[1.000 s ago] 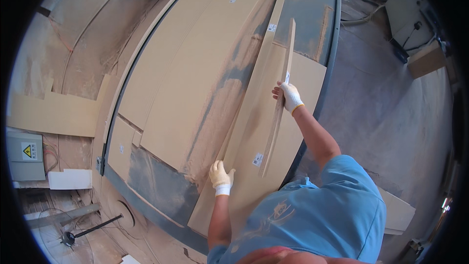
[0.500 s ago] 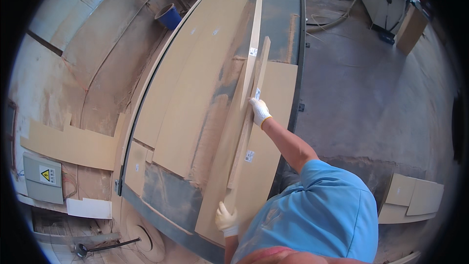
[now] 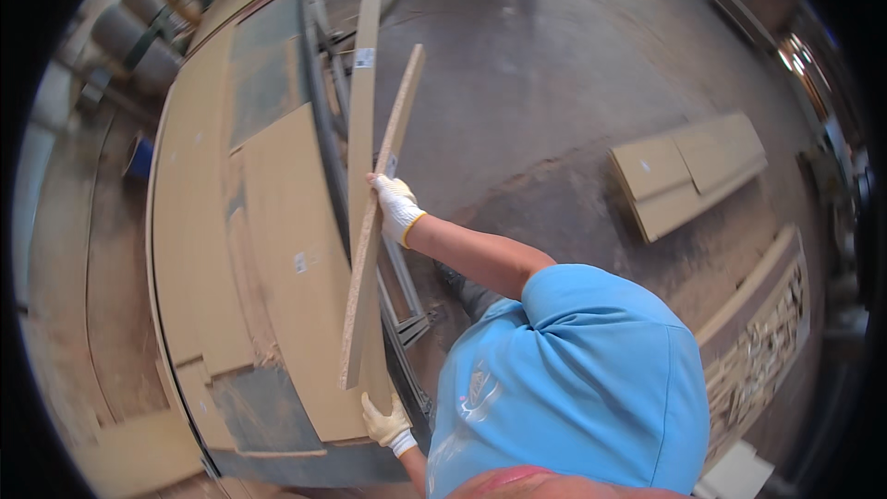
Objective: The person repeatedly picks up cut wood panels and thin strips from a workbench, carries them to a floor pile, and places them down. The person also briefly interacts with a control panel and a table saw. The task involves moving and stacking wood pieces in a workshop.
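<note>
Over they swing from the middle of the dark-topped worktable (image 3: 263,411) to its right edge: one long, flat, smooth beige board (image 3: 362,129), its long axis running away from the person, and crossing above it a shorter, narrow strip of speckled tan chipboard (image 3: 360,286), far end leaning right, near end left. Beyond the table's left side sits a round blue bucket (image 3: 139,157), contents impossible to make out from here. Now the gloves: the right hand (image 3: 395,208) wraps the strip near its middle, the left hand (image 3: 387,420) grips the board's near end, and a small white label (image 3: 365,58) shows up on the board's far half.
</note>
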`<state>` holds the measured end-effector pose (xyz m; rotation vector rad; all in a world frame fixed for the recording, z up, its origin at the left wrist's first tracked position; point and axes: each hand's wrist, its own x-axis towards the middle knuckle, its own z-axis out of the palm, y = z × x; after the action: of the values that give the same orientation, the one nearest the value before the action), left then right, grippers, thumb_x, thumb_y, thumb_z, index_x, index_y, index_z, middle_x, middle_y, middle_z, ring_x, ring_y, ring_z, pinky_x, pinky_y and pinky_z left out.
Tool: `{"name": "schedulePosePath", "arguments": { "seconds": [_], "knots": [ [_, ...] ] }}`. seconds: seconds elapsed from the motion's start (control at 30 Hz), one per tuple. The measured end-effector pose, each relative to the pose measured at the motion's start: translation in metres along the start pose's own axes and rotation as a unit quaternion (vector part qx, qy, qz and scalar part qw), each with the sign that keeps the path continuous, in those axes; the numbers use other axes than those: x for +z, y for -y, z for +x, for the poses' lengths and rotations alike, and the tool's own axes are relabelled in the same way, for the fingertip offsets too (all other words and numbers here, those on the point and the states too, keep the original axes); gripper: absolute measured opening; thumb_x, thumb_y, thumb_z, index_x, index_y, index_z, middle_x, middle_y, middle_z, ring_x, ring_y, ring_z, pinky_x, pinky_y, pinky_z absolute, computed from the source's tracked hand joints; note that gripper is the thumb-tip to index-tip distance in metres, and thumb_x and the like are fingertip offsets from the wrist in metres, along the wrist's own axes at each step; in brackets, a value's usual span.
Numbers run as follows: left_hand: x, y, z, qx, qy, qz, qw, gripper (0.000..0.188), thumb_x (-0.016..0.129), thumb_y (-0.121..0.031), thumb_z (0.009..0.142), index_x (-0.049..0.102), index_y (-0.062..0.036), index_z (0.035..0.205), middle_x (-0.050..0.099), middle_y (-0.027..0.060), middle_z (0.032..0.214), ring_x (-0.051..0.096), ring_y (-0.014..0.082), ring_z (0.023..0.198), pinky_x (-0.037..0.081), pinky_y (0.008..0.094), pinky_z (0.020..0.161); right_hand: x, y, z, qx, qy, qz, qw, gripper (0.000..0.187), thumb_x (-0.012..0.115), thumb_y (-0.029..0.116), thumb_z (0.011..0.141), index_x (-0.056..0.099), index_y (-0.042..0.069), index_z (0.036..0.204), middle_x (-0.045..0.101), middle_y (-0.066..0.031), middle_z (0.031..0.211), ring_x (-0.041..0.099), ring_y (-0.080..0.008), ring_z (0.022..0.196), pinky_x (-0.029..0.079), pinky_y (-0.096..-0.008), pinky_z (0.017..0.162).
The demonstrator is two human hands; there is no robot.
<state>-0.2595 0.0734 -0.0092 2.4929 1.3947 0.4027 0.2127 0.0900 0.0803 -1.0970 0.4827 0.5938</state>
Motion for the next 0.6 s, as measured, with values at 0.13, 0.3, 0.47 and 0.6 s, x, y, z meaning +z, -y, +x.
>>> {"name": "schedulePosePath", "arguments": {
  "seconds": [0.13, 0.3, 0.47, 0.6],
  "knots": [
    [0.007, -0.035, 0.027, 0.038, 0.065, -0.063, 0.995, 0.057, 0.084, -0.036, 0.069, 0.064, -0.0098, 0.116, 0.069, 0.0141, 0.101, 0.066, 0.0372, 0.094, 0.052, 0.0477, 0.083, -0.051, 0.053, -0.007, -0.027, -0.087, 0.012, 0.996, 0.057, 0.075, 0.038, 0.086, 0.053, 0.005, 0.125, 0.06, -0.0155, 0.122, 0.058, -0.0291, 0.112, 0.048, -0.0453, 0.097],
    [0.022, -0.096, 0.058, 0.125, 0.248, -0.143, 0.95, 0.046, 0.082, -0.033, 0.07, 0.067, -0.011, 0.108, 0.069, 0.0133, 0.096, 0.067, 0.0359, 0.089, 0.052, 0.0466, 0.08, -0.143, 0.105, -0.007, -0.073, -0.217, 0.035, 0.973, 0.063, 0.075, 0.041, 0.086, 0.051, 0.002, 0.129, 0.059, -0.019, 0.125, 0.057, -0.0304, 0.116, 0.048, -0.0486, 0.097],
    [0.059, -0.175, 0.053, 0.205, 0.234, -0.107, 0.944, 0.041, 0.081, -0.033, 0.072, 0.066, -0.0106, 0.104, 0.069, 0.015, 0.092, 0.067, 0.0369, 0.086, 0.053, 0.0468, 0.076, -0.294, 0.158, 0.007, -0.118, -0.348, 0.081, 0.926, 0.068, 0.076, 0.042, 0.083, 0.053, -0.002, 0.129, 0.059, -0.0241, 0.132, 0.057, -0.0358, 0.122, 0.048, -0.0481, 0.099],
    [0.081, -0.233, 0.051, 0.271, 0.308, 0.006, 0.912, 0.042, 0.08, -0.04, 0.071, 0.066, -0.0097, 0.096, 0.069, 0.0155, 0.085, 0.067, 0.0389, 0.081, 0.053, 0.0483, 0.071, -0.392, 0.168, 0.017, -0.099, -0.463, 0.083, 0.877, 0.069, 0.077, 0.041, 0.08, 0.056, -0.006, 0.126, 0.061, -0.0275, 0.13, 0.059, -0.0398, 0.124, 0.047, -0.0452, 0.101]
  ]
}}
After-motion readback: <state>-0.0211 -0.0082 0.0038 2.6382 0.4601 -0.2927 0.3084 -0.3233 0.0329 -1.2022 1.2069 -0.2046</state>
